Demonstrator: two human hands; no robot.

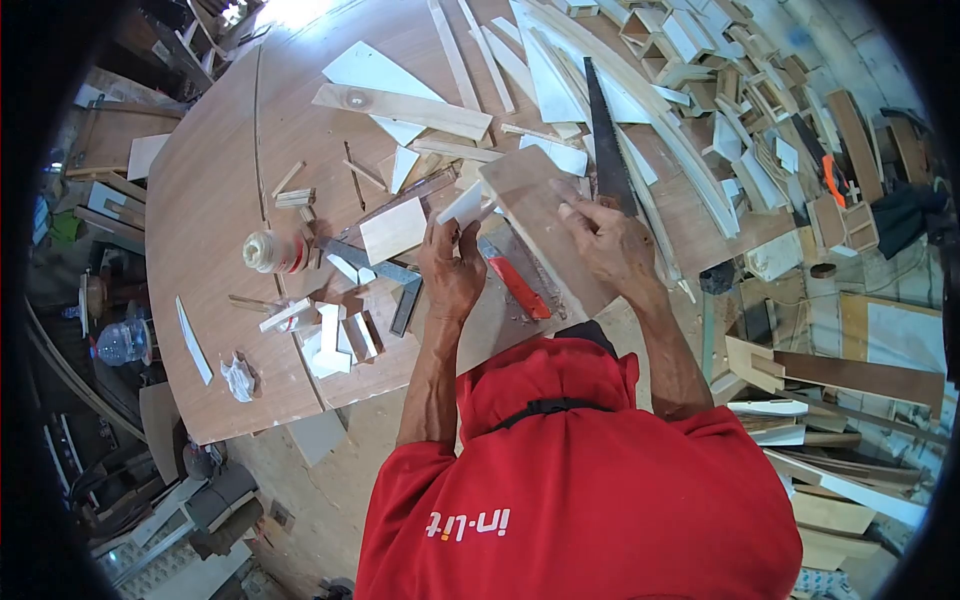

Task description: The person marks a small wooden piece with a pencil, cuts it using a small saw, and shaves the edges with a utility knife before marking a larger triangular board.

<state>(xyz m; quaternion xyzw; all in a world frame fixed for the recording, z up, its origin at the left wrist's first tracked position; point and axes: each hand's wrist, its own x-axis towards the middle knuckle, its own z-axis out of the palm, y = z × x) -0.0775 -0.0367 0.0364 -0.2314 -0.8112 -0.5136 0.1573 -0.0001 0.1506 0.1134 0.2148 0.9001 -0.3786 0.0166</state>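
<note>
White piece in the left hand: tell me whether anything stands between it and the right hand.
Across the image, part of the brown board lies between the white piece in the left hand and the right hand; whether it blocks the path cannot be told from this view.

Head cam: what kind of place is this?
Most likely a woodworking shop: a handsaw and an L-shaped square lie among cut boards on the work table, and more wood is piled at the right.
</note>
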